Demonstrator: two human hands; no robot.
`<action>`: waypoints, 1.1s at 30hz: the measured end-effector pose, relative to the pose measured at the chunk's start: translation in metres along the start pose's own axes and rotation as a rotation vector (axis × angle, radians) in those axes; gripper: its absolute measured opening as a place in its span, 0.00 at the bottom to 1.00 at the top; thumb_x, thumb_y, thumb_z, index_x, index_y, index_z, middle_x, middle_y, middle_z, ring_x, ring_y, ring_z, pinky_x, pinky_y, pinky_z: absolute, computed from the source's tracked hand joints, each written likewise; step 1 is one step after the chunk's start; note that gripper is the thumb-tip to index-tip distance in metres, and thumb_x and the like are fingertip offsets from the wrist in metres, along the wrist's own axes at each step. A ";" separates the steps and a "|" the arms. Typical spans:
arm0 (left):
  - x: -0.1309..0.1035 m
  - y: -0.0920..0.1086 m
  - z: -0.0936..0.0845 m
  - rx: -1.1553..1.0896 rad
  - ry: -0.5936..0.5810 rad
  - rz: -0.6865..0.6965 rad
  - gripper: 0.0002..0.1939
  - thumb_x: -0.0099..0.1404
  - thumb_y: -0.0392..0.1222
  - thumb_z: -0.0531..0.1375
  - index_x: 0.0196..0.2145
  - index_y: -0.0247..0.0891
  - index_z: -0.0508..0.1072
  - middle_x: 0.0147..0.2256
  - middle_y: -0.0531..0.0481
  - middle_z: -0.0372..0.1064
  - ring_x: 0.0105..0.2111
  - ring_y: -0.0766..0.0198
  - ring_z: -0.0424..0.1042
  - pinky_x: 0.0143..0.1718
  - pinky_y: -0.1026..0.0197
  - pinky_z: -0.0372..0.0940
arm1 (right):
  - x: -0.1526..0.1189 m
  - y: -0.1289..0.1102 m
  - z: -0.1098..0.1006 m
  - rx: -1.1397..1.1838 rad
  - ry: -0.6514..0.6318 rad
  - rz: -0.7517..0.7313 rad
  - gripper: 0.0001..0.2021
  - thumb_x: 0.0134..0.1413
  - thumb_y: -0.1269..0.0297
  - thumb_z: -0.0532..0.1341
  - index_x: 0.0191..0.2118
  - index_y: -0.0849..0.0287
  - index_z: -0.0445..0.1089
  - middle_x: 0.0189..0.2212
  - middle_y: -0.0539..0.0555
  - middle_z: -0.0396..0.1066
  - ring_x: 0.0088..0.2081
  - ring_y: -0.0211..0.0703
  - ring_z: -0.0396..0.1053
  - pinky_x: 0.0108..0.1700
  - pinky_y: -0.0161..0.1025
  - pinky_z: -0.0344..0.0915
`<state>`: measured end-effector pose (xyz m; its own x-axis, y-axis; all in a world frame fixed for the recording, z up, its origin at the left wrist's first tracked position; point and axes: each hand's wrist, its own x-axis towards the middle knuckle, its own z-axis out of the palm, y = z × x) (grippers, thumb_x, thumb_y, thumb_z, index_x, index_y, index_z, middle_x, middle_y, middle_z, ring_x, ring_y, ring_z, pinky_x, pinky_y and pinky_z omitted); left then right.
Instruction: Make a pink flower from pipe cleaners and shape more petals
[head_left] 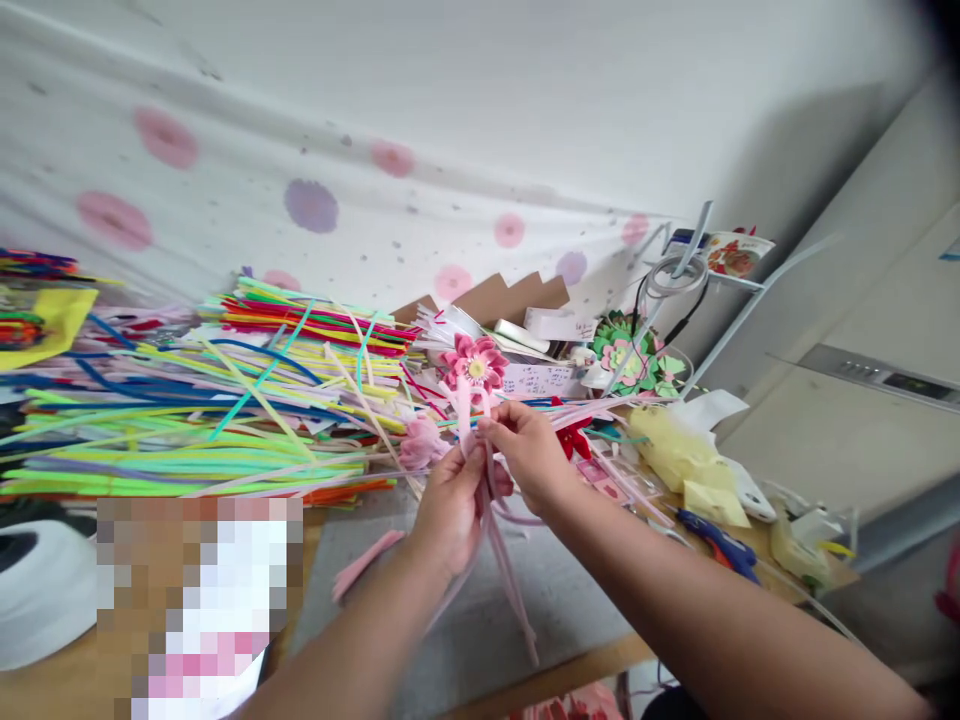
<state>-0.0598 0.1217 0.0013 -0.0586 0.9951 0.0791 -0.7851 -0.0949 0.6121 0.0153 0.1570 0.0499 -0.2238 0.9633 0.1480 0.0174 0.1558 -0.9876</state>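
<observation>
Pale pink fuzzy stems (511,590) run through both hands, with looped ends standing up above the fingers and long tails hanging below. My left hand (452,505) is closed around them, its thumb pressed on the bundle. My right hand (525,450) pinches a stem near the top of the bundle, thumb against forefinger. Just behind the loops is a pink fuzzy-stem flower (476,366) with a pale centre. A light pink fluffy piece (421,442) lies left of the hands. On the grey mat (577,600) rests a pink strip piece (366,565).
Bundles of coloured stems (180,440) fill the left side. At the right are a green and pink flower (630,355), a yellow bag (675,445), blue-handled pliers (718,545) and a metal stand (739,330). A white roll (49,590) sits at the lower left.
</observation>
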 end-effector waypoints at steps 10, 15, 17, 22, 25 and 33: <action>0.002 0.010 -0.013 -0.031 -0.143 -0.224 0.12 0.55 0.45 0.63 0.25 0.34 0.66 0.14 0.60 0.51 0.14 0.76 0.49 0.18 0.71 0.50 | 0.025 -0.049 -0.020 0.202 -0.264 0.060 0.13 0.37 0.61 0.68 0.22 0.62 0.64 0.16 0.45 0.63 0.18 0.30 0.60 0.22 0.31 0.61; -0.004 0.017 -0.014 -0.057 -0.272 -0.342 0.11 0.54 0.43 0.63 0.24 0.34 0.66 0.13 0.61 0.48 0.14 0.77 0.45 0.16 0.72 0.45 | 0.019 -0.051 -0.025 0.250 -0.394 0.005 0.14 0.37 0.61 0.68 0.25 0.60 0.63 0.19 0.45 0.64 0.19 0.30 0.62 0.22 0.30 0.62; -0.005 0.017 -0.014 -0.054 -0.297 -0.371 0.11 0.54 0.42 0.63 0.24 0.34 0.66 0.13 0.61 0.47 0.13 0.78 0.45 0.16 0.73 0.45 | 0.022 -0.046 -0.025 0.250 -0.338 -0.068 0.16 0.34 0.60 0.69 0.25 0.59 0.62 0.19 0.43 0.63 0.18 0.29 0.61 0.22 0.29 0.61; -0.005 0.012 -0.013 0.024 -0.277 -0.334 0.10 0.57 0.44 0.60 0.28 0.33 0.71 0.15 0.55 0.61 0.14 0.73 0.58 0.19 0.66 0.60 | 0.030 -0.028 -0.021 0.101 -0.177 -0.114 0.16 0.33 0.60 0.69 0.23 0.59 0.61 0.15 0.42 0.61 0.16 0.29 0.58 0.20 0.30 0.59; -0.002 0.010 -0.014 0.079 -0.211 -0.292 0.12 0.58 0.45 0.59 0.32 0.32 0.72 0.20 0.50 0.68 0.16 0.68 0.64 0.24 0.59 0.66 | 0.031 -0.017 -0.018 0.085 -0.177 -0.073 0.15 0.33 0.61 0.69 0.22 0.61 0.62 0.15 0.43 0.61 0.16 0.29 0.57 0.19 0.29 0.57; 0.001 0.009 -0.017 -0.027 -0.233 -0.367 0.09 0.59 0.43 0.58 0.30 0.33 0.71 0.13 0.59 0.54 0.12 0.77 0.49 0.15 0.71 0.53 | 0.025 -0.008 -0.020 0.208 -0.192 -0.031 0.18 0.32 0.60 0.69 0.31 0.61 0.67 0.20 0.45 0.64 0.22 0.31 0.62 0.27 0.32 0.60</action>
<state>-0.0776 0.1221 -0.0065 0.3655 0.9300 0.0378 -0.7443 0.2676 0.6119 0.0288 0.1841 0.0624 -0.4017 0.8968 0.1856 -0.1879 0.1177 -0.9751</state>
